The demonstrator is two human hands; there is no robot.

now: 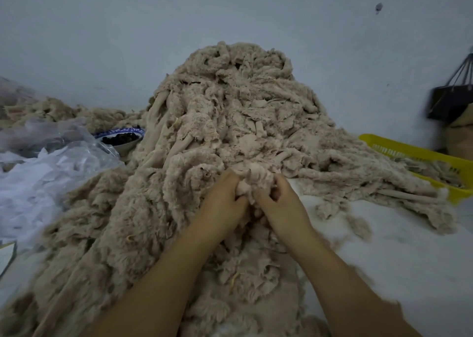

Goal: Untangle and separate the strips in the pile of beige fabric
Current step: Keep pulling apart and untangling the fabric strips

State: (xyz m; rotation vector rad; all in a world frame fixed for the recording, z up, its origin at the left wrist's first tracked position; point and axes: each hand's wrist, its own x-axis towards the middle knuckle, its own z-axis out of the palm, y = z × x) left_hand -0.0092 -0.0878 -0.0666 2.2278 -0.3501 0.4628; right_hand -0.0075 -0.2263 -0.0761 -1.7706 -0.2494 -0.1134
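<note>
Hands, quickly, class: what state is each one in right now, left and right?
Left hand: closed, gripping a clump of the beige fabric.
Right hand: closed, pinching the same clump.

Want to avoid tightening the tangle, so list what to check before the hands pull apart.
1. Left hand grips the clump: ok.
2. Right hand grips the clump: ok.
3. Both hands on one strip: cannot tell.
4. Clump free of the pile: not ok, it merges into it.
5. Bare table to the right for a freed strip: ok.
</note>
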